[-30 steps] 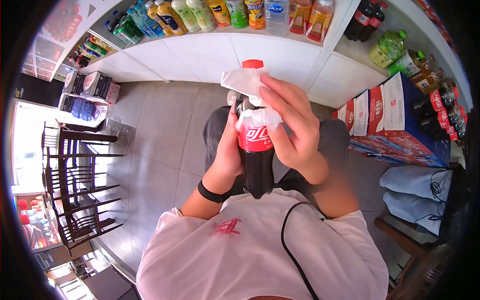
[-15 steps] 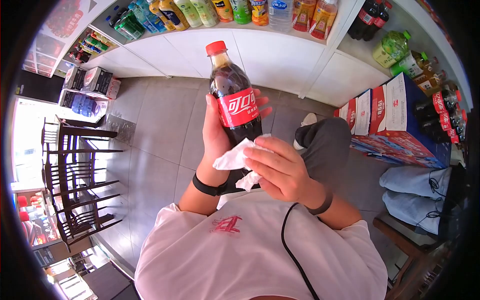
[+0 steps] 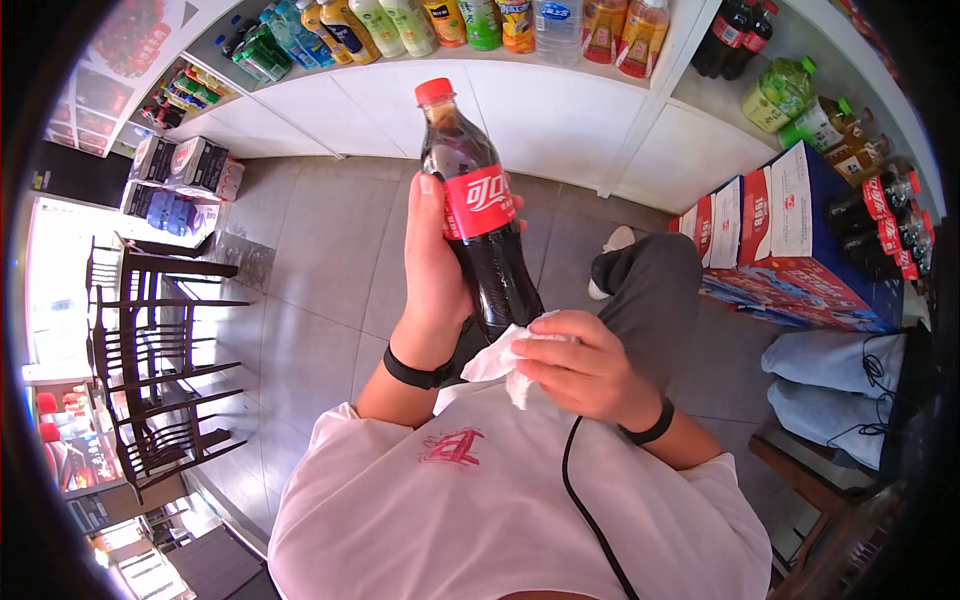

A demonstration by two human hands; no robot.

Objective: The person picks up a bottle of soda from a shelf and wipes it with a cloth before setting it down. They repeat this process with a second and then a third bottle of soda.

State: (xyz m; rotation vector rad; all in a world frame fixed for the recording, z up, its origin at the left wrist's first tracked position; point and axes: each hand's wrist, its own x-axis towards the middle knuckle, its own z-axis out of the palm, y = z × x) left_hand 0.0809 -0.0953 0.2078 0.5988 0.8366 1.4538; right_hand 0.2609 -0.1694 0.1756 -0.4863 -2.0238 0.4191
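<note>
A cola bottle (image 3: 487, 212) with a red cap and red label tilts in front of me, its cap end away from me. My left hand (image 3: 434, 243) is wrapped round its middle from the left, thumb along the label; the other fingertips show at the label's right edge. Near the bottle's base, my right hand (image 3: 588, 368) pinches a crumpled white tissue (image 3: 493, 358). The tissue overlaps the bottom of the bottle in this view. Black bands circle both wrists.
Shelves of drink bottles (image 3: 480, 25) line the far side above white cabinet fronts (image 3: 560, 120). Stacked red and blue cartons (image 3: 790, 230) stand at right, beside a person's legs (image 3: 830, 395). Dark wooden chairs (image 3: 160, 360) stand at left. A black cable (image 3: 580, 490) hangs over my shirt.
My right hand with the tissue has moved down and slightly right, uncovering the bottle's lower part. The bottle has turned a little in my left hand.
</note>
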